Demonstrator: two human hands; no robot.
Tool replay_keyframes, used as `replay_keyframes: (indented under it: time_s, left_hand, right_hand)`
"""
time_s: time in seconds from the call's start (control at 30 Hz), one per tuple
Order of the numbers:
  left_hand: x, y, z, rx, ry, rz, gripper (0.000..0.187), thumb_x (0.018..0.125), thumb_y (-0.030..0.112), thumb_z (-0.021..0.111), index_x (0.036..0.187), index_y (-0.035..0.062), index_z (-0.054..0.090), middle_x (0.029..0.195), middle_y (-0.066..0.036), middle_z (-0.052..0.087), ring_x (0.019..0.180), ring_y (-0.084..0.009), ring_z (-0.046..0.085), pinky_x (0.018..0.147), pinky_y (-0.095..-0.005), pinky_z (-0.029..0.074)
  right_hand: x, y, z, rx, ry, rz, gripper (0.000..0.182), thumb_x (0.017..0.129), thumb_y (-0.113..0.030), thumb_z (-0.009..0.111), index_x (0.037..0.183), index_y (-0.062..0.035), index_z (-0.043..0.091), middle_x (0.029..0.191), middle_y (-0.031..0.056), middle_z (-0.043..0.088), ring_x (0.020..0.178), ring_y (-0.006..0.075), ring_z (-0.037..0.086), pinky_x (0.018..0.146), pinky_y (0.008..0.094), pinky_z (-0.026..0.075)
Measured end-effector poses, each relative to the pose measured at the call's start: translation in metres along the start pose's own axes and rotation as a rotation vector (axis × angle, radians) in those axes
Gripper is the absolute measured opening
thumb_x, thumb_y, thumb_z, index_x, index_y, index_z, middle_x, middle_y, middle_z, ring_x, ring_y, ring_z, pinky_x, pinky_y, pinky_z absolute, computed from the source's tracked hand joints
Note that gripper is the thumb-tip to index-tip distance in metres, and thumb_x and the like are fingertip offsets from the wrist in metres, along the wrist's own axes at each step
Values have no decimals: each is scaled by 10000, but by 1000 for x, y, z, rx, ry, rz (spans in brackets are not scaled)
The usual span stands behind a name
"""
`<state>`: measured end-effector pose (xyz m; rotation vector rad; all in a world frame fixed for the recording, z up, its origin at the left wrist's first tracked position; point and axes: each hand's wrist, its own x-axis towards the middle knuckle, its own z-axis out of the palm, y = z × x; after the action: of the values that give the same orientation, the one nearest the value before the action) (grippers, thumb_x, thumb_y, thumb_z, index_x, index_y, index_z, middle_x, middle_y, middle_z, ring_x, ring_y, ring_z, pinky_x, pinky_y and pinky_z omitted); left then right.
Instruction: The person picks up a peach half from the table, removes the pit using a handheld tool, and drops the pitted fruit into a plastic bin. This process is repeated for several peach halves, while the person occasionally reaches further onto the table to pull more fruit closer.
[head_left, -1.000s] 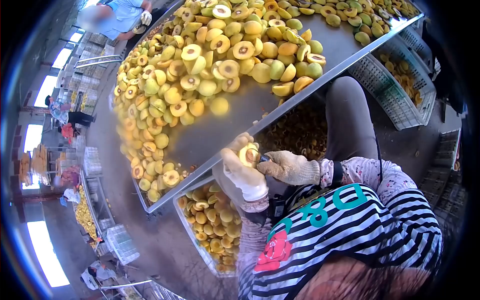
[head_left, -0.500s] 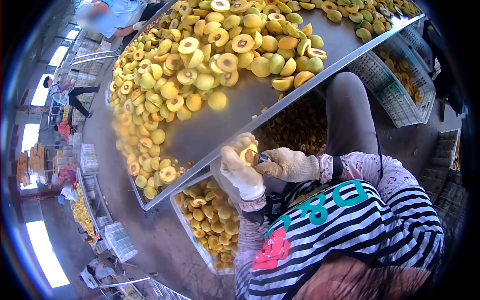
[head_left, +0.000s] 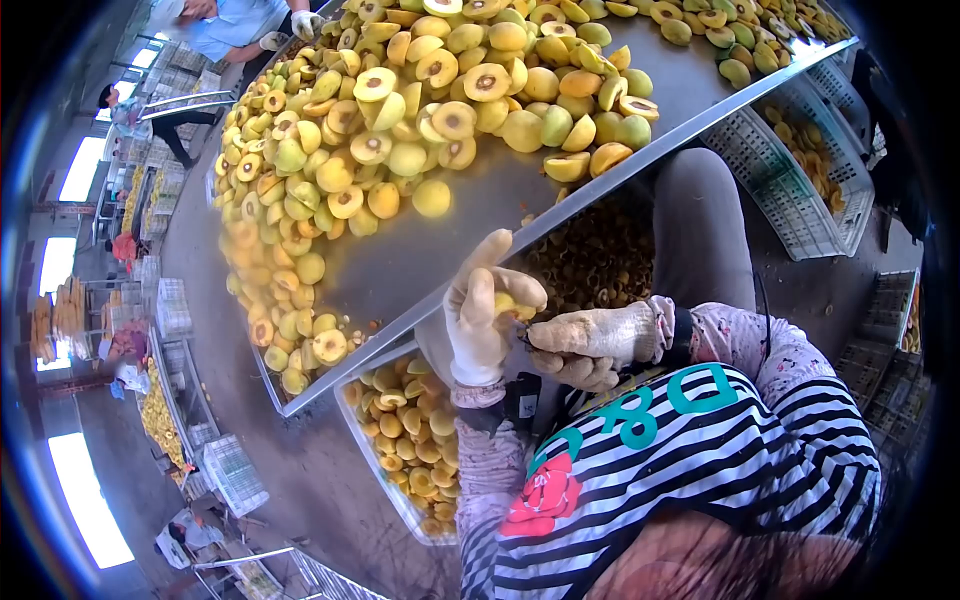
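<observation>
At the steel sorting table (head_left: 440, 255), my white-gloved left hand (head_left: 478, 320) cups a yellow halved peach (head_left: 507, 303), presenting it; my beige-gloved right hand (head_left: 590, 343) grips a small pitting tool (head_left: 527, 334) against it.

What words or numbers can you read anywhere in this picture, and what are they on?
"D8" or maybe "D&": big teal characters on the person's striped shirt, seen from above, so the reading is unsure; more of the print may be hidden by folds.
No other readable text: the crates, the metal table and the far background show no legible words or numbers.
</observation>
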<state>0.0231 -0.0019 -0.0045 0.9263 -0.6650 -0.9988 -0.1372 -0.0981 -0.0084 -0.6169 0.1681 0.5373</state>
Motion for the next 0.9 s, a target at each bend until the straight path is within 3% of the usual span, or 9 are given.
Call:
replay_keyframes:
  time_s: [0.2, 0.33, 0.43, 0.53, 0.67, 0.77, 0.8, 0.83, 0.9]
  left_hand:
    - [6, 9, 16, -221, -10, -74, 428, 1041, 228, 461, 1380, -19, 544, 739, -130, 669, 651, -240, 634, 611, -342, 527]
    - [9, 8, 21, -135, 72, -110, 406, 1035, 191, 450, 1352, -38, 557, 739, -160, 682, 623, -232, 630, 595, -316, 521]
    - [9, 6, 13, -111, -93, -186, 390, 1034, 170, 463, 1343, -39, 574, 783, -148, 710, 643, -199, 656, 620, -293, 540]
    - [12, 4, 3, -144, -308, -197, 412, 1028, 179, 469, 1347, -65, 561, 808, -161, 713, 684, -226, 670, 647, -300, 554]
    - [4, -4, 23, -187, -66, 35, 420, 1029, 181, 461, 1369, -52, 541, 839, -145, 714, 728, -244, 674, 682, -331, 557]
    - [6, -19, 24, -386, -13, 97, 401, 1021, 113, 389, 1345, -35, 574, 811, -181, 710, 696, -232, 658, 658, -322, 542]
    - [0, -17, 23, -329, 74, 57, 409, 1025, 148, 387, 1342, -39, 567, 823, -200, 708, 716, -248, 661, 658, -325, 543]
    - [-7, -16, 17, -259, 169, 71, 409, 1025, 158, 391, 1336, -40, 567, 830, -203, 708, 723, -249, 662, 663, -323, 544]
    - [-26, -13, -4, -103, 364, 104, 409, 1026, 179, 399, 1326, -43, 567, 844, -211, 707, 737, -251, 665, 674, -317, 545]
  right_hand:
    - [14, 11, -23, 539, -631, 56, 491, 1024, -609, 445, 812, -167, 458, 533, -84, 352, 384, 32, 307, 341, 204, 247]
    - [-6, -2, 0, -36, -39, -66, 468, 1033, -583, 452, 847, -156, 493, 555, -83, 354, 425, 31, 343, 371, 201, 283]
    - [-6, 8, -7, -2, -24, -10, 469, 1031, -582, 459, 868, -145, 501, 578, -72, 378, 412, 30, 324, 361, 204, 290]
    - [-2, 21, -17, 239, -307, -47, 481, 1027, -589, 456, 879, -135, 514, 560, -61, 397, 399, 36, 349, 354, 198, 320]
    - [15, 27, -14, 603, -680, 35, 548, 965, -671, 485, 855, -136, 530, 518, -68, 385, 381, 56, 324, 327, 216, 274]
    - [6, 25, -13, 497, -613, -18, 547, 974, -662, 479, 862, -129, 536, 515, -68, 376, 382, 59, 326, 324, 235, 276]
    - [5, 23, -11, 495, -760, 3, 548, 978, -655, 483, 874, -120, 542, 519, -65, 376, 381, 69, 323, 322, 252, 278]
    - [-1, 20, -9, 419, -654, -57, 540, 984, -653, 475, 881, -126, 532, 529, -59, 372, 391, 77, 332, 336, 255, 283]
    - [-9, 12, 4, 40, 104, -131, 531, 995, -649, 459, 872, -135, 514, 540, -51, 370, 401, 82, 342, 356, 250, 289]
